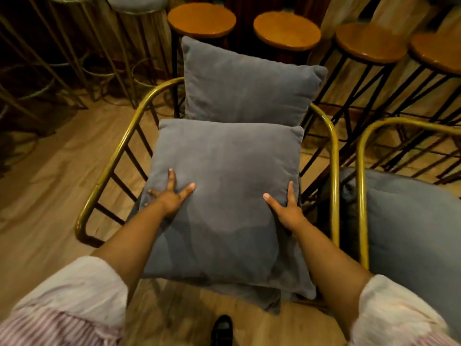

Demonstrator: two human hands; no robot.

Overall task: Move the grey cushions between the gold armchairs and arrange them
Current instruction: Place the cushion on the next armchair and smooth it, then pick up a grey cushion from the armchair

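A gold-framed armchair (117, 156) stands in the middle of the view. One grey cushion (247, 86) leans upright against its back. A second grey cushion (224, 171) lies on the seat, on top of the grey seat pad. My left hand (172, 196) rests flat on its left side with fingers spread. My right hand (287, 206) presses its right edge, fingers apart. A second gold armchair (360, 171) stands at the right, with a grey cushion (411, 226) in it.
Several round wooden stools (202, 21) on black legs stand behind the chairs. Gold-legged bar stools (137, 3) stand at the back left. Wooden floor (50, 166) lies to the left. My dark shoe (222, 329) shows at the bottom.
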